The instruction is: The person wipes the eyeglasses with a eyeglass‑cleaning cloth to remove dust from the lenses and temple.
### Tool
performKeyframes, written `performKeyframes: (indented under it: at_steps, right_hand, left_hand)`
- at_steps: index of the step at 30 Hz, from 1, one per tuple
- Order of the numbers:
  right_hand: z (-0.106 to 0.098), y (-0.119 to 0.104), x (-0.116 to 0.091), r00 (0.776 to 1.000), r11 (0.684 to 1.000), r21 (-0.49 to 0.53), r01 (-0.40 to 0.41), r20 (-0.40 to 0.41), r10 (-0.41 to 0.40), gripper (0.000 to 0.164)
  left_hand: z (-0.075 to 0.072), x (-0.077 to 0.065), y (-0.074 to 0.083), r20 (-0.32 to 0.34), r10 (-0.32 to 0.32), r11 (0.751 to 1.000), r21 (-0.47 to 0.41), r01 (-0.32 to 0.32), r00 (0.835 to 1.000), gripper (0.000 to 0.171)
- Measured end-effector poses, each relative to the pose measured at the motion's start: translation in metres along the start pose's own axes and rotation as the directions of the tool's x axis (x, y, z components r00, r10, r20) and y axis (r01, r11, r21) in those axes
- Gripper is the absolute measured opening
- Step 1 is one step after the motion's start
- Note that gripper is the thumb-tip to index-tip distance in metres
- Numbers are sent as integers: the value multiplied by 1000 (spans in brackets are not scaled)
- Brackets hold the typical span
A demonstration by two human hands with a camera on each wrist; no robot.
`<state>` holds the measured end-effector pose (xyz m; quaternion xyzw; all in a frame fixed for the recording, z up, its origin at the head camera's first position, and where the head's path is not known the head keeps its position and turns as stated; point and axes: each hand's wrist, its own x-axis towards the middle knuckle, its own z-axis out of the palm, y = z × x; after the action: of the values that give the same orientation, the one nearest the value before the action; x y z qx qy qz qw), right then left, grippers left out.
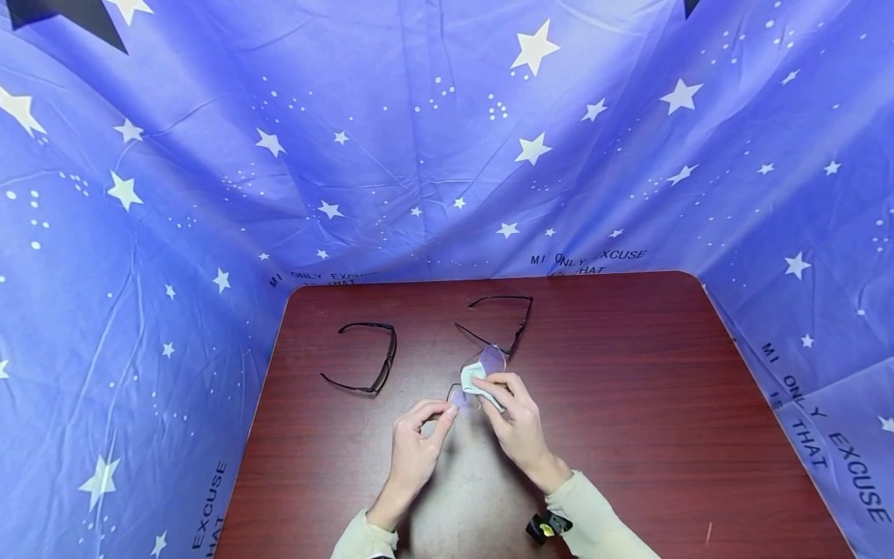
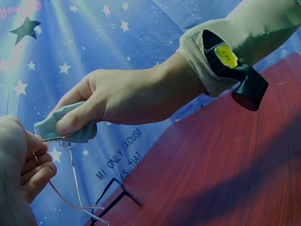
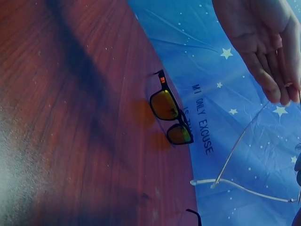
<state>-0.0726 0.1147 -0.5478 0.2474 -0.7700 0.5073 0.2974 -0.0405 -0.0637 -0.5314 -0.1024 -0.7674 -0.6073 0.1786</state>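
Note:
In the head view my left hand pinches a pair of thin-rimmed eyeglasses near one end of the frame. My right hand holds a pale folded cleaning cloth between thumb and fingers, against the middle of the glasses and partly covering a lens. The left wrist view shows the cloth pale blue-green, bunched around the rim under the right thumb. Clear slender temples of the held glasses stretch away from the left hand in the right wrist view, where my right hand is mostly out of frame.
Black sunglasses with orange-tinted lenses lie unfolded on the left of the reddish-brown table. Another black-framed pair of glasses lies unfolded just beyond the right hand. A blue star-patterned cloth backdrop surrounds the table's back and sides.

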Motion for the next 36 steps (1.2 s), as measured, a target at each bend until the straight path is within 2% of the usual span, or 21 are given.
performKeyframes:
  at_steps: [6,14,19,24,27,32,36]
  right_hand:
    - [2,-5,-6,999,999,28,16,44,-17,40]
    - [0,-11,-9,991,993,77,88,89,-95,40]
    - [-6,-8,-1,997,995,68,77,11,-78,38]
    - [-18,1,12,995,999,-24,22,-101,-25,38]
    - [-25,-2,23,989,997,-74,-28,-146,17,38]
    - [-32,-17,38,983,991,-110,-70,-179,49,37]
    - [-29,-9,31,983,991,-110,-74,-175,54,39]
  left_hand:
    - [-1,0,2,-10,-13,1000,4,13,1000,8]
    - [-1,-1,0,-22,-15,1000,15,15,1000,11]
    - [-1,-1,-2,-13,-30,1000,8,30,999,7]
    - [-1,-3,-2,-19,-40,999,4,40,999,7]
    - [-1,-5,-2,-26,-32,999,3,32,999,8]
    - [1,-6,0,-15,1,1000,-7,-1,1000,9]
    - [1,-6,3,4,9,1000,-8,-9,1000,10]
